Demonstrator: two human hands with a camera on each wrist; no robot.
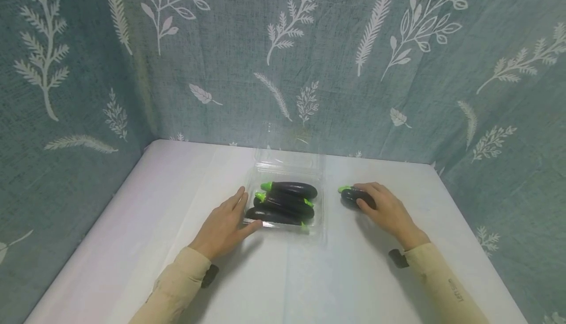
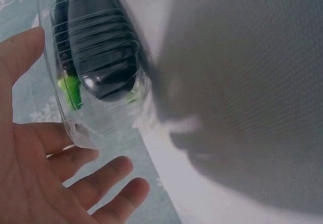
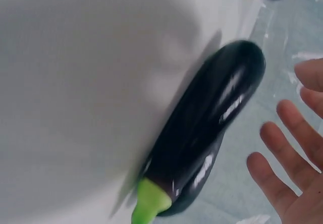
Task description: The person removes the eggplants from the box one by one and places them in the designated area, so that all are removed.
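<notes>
A clear plastic clamshell box sits mid-table with its lid raised at the back. Several dark eggplants with green stems lie inside. My left hand is at the box's left front corner, thumb along the front rim and fingers beside the left wall. In the left wrist view, those fingers spread loosely around the corner. Right of the box, my right hand is over an eggplant. The right wrist view has two eggplants lying together, with spread fingers just off them.
The white table reaches back to a grey-green curtain with white leaf prints, which also hangs along both sides. A dark device is strapped at the right wrist, and another at the left.
</notes>
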